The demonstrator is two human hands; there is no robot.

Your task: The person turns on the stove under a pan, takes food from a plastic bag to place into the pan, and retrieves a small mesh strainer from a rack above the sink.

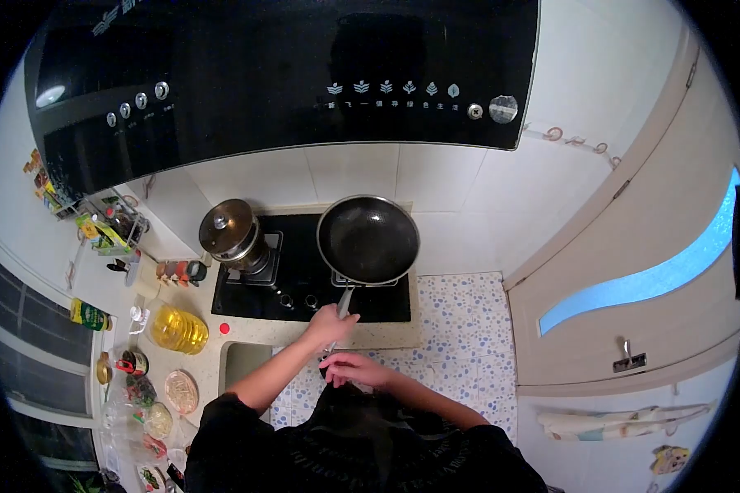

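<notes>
My left hand (pixel 330 326) is closed around the handle (pixel 345 302) of a dark wok (pixel 368 240), which sits on the right burner. The inside of the wok looks bare and shiny. Close to my chest, my right hand (pixel 356 370) has its fingers curled beside a dark narrow piece. A thin metallic bar runs between the two hands; whether it belongs to the wok handle or is a separate utensil I cannot tell. On the left burner stands a steel pot (pixel 240 240) with a brown glass lid.
A black range hood (pixel 288 74) overhangs the black hob (pixel 304 246). Left on the counter are an oil jug (pixel 178 328), spice jars (pixel 181 272), a sauce jar (pixel 132 361) and plates of food (pixel 181 391). A sink (pixel 245 366) lies below, a door (pixel 633 246) right.
</notes>
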